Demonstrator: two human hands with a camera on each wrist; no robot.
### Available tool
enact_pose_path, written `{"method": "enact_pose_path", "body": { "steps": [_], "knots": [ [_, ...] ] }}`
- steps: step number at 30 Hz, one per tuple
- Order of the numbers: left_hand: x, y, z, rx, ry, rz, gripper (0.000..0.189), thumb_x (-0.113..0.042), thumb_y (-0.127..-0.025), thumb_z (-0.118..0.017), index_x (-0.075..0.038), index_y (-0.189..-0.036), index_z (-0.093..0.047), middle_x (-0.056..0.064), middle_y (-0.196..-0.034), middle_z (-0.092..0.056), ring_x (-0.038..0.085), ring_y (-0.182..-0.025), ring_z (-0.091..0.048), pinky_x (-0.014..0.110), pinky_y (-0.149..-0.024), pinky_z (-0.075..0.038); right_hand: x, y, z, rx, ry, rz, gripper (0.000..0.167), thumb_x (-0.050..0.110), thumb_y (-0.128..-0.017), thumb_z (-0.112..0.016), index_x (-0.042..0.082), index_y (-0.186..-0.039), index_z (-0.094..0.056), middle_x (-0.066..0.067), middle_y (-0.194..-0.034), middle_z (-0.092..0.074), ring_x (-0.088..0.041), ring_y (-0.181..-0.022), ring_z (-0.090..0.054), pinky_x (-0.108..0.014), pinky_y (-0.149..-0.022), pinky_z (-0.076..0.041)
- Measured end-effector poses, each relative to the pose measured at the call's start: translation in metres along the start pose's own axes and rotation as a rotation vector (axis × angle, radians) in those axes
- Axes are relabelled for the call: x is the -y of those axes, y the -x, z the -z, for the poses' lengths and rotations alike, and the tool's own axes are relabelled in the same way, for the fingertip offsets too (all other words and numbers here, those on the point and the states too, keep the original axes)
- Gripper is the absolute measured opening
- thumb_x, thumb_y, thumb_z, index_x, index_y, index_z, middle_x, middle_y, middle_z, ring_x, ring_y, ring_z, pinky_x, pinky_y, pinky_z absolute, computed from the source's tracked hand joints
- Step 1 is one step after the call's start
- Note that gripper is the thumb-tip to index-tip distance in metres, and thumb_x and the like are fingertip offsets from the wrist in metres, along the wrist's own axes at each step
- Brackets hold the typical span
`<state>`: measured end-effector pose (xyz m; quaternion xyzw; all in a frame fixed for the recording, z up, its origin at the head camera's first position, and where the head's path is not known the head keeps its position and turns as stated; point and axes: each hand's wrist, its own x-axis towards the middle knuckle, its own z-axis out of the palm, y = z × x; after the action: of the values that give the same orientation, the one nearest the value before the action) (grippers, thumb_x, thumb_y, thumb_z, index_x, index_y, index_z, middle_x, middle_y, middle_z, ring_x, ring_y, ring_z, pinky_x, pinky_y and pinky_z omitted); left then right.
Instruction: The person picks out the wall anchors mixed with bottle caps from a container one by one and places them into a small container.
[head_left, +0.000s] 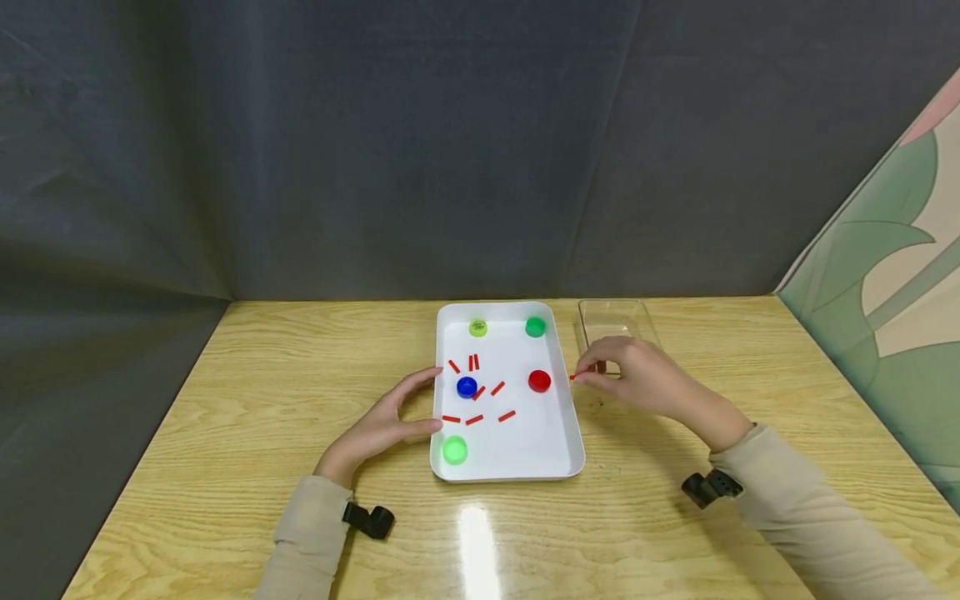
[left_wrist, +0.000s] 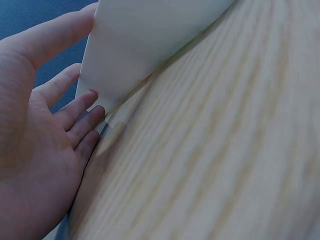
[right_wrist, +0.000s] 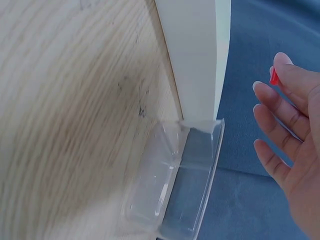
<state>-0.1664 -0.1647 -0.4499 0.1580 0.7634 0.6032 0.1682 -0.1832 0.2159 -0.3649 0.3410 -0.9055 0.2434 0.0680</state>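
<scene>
A white tray (head_left: 532, 442) lies on the table between the hands. My left hand (head_left: 382, 423) rests its spread thumb and fingertips against the tray's left rim, the other fingers loosely bent along its outer side (left_wrist: 135, 40). Just past the right rim, my right hand (head_left: 648, 375) pinches a small red stick (right_wrist: 273, 76) between thumb and index finger, raised above the table. Several similar red sticks (head_left: 507, 416) lie scattered in the tray. Among them sit a blue cap (head_left: 467, 387), a red cap (head_left: 539, 381), a light green cap (head_left: 454, 450), a green cap (head_left: 536, 326) and a yellow-green cap (head_left: 477, 327).
A clear plastic box (right_wrist: 165, 172) stands beside the tray's far right side, partly behind my right hand in the head view. Dark cloth (head_left: 420, 150) hangs behind the wooden table (head_left: 300, 350). A patterned panel (head_left: 892, 292) borders the right side.
</scene>
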Motion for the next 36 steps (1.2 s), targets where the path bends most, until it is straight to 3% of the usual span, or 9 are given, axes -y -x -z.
{"method": "enact_pose_path", "body": {
  "steps": [7, 19, 29, 36],
  "knots": [
    [0.001, 0.0, 0.0, -0.001, -0.001, -0.002, 0.077, -0.019, -0.086, -0.08, -0.026, -0.151, -0.04, 0.002, -0.158, -0.032, 0.025, -0.147, -0.022, 0.055, -0.118, -0.013, -0.008, 0.003, 0.005, -0.017, 0.006, -0.031, 0.014, 0.01, -0.081, -0.082, 0.02, -0.087, -0.076, 0.014, -0.086, -0.069, -0.007, -0.077, -0.06, -0.036, -0.066, -0.052],
    [0.0, 0.001, 0.0, -0.003, -0.01, -0.006, 0.077, -0.019, -0.086, -0.079, -0.026, -0.152, -0.039, 0.003, -0.158, -0.032, 0.026, -0.146, -0.022, 0.055, -0.118, -0.013, -0.022, 0.01, 0.008, -0.069, 0.014, -0.094, 0.009, 0.014, -0.083, -0.081, 0.019, -0.085, -0.074, 0.015, -0.081, -0.066, -0.005, -0.072, -0.056, -0.029, -0.064, -0.048],
    [0.0, 0.001, 0.0, -0.007, -0.017, -0.001, 0.076, -0.018, -0.086, -0.079, -0.026, -0.151, -0.04, 0.002, -0.158, -0.032, 0.025, -0.147, -0.022, 0.055, -0.118, -0.013, -0.037, 0.009, 0.008, -0.057, -0.006, -0.171, 0.006, 0.019, -0.086, -0.079, 0.018, -0.086, -0.074, 0.012, -0.079, -0.066, -0.01, -0.072, -0.054, -0.028, -0.063, -0.045],
    [0.001, 0.001, -0.001, -0.008, -0.011, -0.002, 0.076, -0.017, -0.086, -0.079, -0.026, -0.151, -0.04, 0.002, -0.158, -0.032, 0.025, -0.147, -0.022, 0.055, -0.118, -0.014, -0.048, 0.007, 0.005, -0.07, -0.005, -0.176, 0.008, 0.02, -0.089, -0.077, 0.013, -0.085, -0.074, 0.01, -0.079, -0.068, -0.01, -0.072, -0.056, -0.029, -0.065, -0.047]
  ]
}}
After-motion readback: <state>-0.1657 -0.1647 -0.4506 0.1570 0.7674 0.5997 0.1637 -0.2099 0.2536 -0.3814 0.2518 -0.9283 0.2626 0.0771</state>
